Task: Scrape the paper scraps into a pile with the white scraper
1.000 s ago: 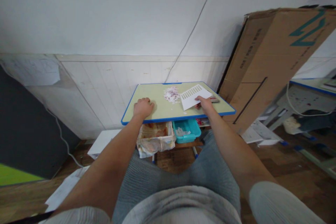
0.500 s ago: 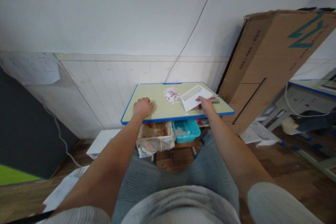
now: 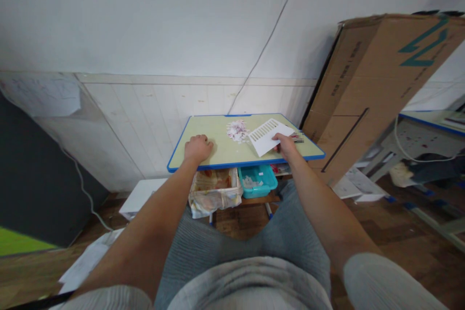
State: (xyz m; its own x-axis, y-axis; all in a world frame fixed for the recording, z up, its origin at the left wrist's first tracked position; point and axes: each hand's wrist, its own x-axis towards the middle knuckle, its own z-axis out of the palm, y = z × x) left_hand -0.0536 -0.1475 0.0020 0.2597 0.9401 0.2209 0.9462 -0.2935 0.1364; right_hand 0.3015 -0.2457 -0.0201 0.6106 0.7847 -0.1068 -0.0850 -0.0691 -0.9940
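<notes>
On the tabletop point(image 3: 221, 152), a pile of paper scraps point(image 3: 237, 131) is set behind centre, with a sheet point(image 3: 267, 136) just to its right. A bin point(image 3: 257, 180) is placed beneath the tabletop, and a cardboard box point(image 3: 378, 82) is leaned to the right.

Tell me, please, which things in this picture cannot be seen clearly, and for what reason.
Head view only:
- White sheet: its dark bars are too small to read.
- Thing under the right hand: a pixelated patch beside it hides it.
- Left hand: a closed fist on the table; any content is hidden.
- Blue bin: the table edge cuts it off.
</notes>
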